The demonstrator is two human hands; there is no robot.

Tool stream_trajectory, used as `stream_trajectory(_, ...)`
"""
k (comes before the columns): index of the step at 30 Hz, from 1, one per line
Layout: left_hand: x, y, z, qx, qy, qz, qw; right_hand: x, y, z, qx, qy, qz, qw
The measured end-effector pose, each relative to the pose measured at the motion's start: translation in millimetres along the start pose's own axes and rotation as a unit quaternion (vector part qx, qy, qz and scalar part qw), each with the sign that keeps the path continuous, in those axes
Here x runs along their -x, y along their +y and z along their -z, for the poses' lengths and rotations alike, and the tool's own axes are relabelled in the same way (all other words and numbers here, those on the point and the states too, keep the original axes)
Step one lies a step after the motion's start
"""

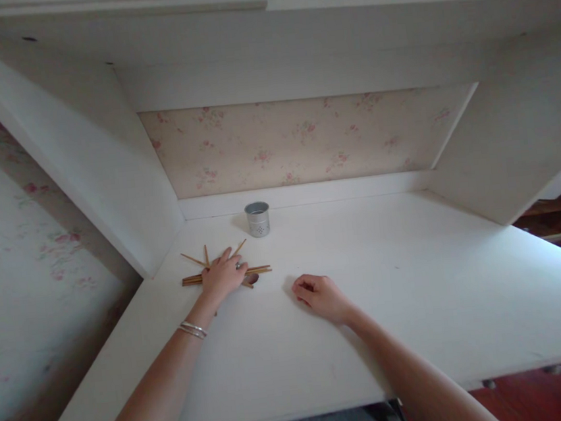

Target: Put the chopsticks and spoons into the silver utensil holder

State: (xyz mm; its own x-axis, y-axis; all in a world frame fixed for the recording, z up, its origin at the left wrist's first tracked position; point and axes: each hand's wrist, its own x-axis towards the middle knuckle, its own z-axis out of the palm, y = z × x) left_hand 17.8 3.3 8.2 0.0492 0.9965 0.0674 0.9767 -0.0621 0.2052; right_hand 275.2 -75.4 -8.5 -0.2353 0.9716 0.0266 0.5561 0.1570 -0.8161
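A loose pile of wooden chopsticks (pixel 192 280) lies on the left part of the white desk, the sticks pointing in several directions. Among them is a dark wooden spoon (pixel 252 279). Over the pile rests my left hand (pixel 223 275), fingers apart and touching the chopsticks; it hides the middle of the pile. My right hand (pixel 321 294) lies on the desk to the right of the pile, its fingers loosely curled with nothing visible in them. Behind the pile stands an upright grey metal cup (pixel 258 222) with small holes in its side.
The white desk (pixel 418 303) has side panels at left (pixel 107 161) and right (pixel 520 121). A low overhead cabinet (pixel 293 37) spans the top. Floral wallpaper (pixel 294 143) covers the back wall. The desk's front edge runs close to my body.
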Motion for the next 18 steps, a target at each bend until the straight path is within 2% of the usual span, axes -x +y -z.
stream_trajectory(5,39,26,-1,0.020,0.009,-0.007,1.000,-7,1,-3,-0.071,-0.017,-0.034,0.997)
stream_trajectory(9,51,36,0,0.041,0.017,-0.035,0.998,-39,-13,5,-0.095,-0.024,-0.011,0.995)
stream_trajectory(13,56,39,1,0.051,0.050,-0.044,0.996,-96,-44,17,0.032,-0.005,0.032,0.999)
stream_trajectory(16,58,37,6,0.048,0.084,-0.052,0.994,-140,-66,18,0.172,0.010,0.036,0.984)
stream_trajectory(18,56,30,11,0.055,0.099,-0.070,0.991,-163,-76,15,0.227,0.012,0.023,0.974)
